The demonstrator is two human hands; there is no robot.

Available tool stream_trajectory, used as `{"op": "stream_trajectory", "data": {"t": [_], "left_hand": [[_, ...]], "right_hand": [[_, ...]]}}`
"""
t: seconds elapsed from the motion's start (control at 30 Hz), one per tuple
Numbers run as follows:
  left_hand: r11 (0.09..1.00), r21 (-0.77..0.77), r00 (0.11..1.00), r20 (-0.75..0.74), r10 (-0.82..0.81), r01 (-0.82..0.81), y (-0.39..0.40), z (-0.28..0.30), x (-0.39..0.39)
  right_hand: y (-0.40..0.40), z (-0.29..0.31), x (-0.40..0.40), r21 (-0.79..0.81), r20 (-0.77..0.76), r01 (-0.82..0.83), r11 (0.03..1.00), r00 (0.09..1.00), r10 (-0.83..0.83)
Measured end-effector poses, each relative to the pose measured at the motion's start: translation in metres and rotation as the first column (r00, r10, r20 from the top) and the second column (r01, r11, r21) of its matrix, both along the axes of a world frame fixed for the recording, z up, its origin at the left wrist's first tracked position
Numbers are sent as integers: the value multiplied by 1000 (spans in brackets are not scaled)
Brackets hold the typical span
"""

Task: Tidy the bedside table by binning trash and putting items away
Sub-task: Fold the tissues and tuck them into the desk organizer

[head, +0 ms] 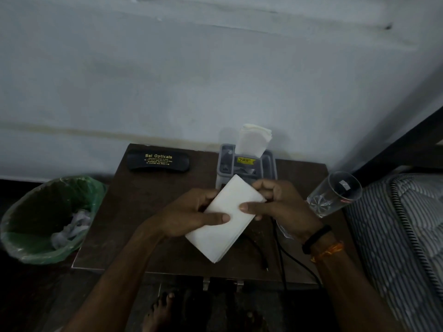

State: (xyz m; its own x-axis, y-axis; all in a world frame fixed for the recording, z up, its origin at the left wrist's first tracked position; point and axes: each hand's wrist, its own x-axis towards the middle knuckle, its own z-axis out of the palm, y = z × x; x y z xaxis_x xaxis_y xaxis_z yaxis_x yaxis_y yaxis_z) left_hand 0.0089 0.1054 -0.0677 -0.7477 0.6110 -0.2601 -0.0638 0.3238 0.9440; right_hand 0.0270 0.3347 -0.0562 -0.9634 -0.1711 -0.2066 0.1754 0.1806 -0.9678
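Both hands hold a folded stack of white tissues [223, 226] above the middle of the dark brown bedside table [134, 212]. My left hand [191, 212] grips its left edge with the thumb on top. My right hand [280, 204] pinches its far right corner. Behind them stands a grey organiser [268, 164] with more white tissues [254, 140] sticking up out of it. A black glasses case [158, 160] lies at the table's back left.
A bin with a green liner [31, 245] stands left of the table, crumpled paper inside. A clear glass [335, 192] sits at the table's right edge beside a striped mattress [407, 236]. A black cable [280, 250] runs over the front. A wall is behind.
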Motion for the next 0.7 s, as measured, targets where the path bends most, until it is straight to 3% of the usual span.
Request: {"op": "stream_trajectory", "data": {"t": [0.17, 0.27, 0.33, 0.4, 0.47, 0.57, 0.7], "left_hand": [[990, 22, 991, 8, 137, -137, 4, -3, -1], [960, 95, 964, 67, 258, -263, 3, -3, -2], [931, 118, 938, 70, 340, -346, 3, -3, -3], [897, 155, 911, 70, 407, -413, 5, -1, -4], [866, 218, 892, 87, 443, -451, 7, 2, -4], [843, 269, 883, 82, 462, -466, 13, 3, -4], [808, 339, 869, 62, 491, -481, 22, 3, -4]], "right_hand": [[-2, 2, -3, -67, -58, 217, 974, 974, -221], [4, 6, -4, -186, -103, 428, 884, 887, -451], [8, 8, -3, -167, -133, 480, 861, 855, -502], [7, 9, 0, -102, -123, 401, 911, 903, -411], [-1, 9, 5, -7, -37, 222, 975, 974, -222], [-16, 3, 6, 100, 60, 9, 995, 998, -15], [-20, -4, 0, 129, -28, -10, 992, 1000, 14]]}}
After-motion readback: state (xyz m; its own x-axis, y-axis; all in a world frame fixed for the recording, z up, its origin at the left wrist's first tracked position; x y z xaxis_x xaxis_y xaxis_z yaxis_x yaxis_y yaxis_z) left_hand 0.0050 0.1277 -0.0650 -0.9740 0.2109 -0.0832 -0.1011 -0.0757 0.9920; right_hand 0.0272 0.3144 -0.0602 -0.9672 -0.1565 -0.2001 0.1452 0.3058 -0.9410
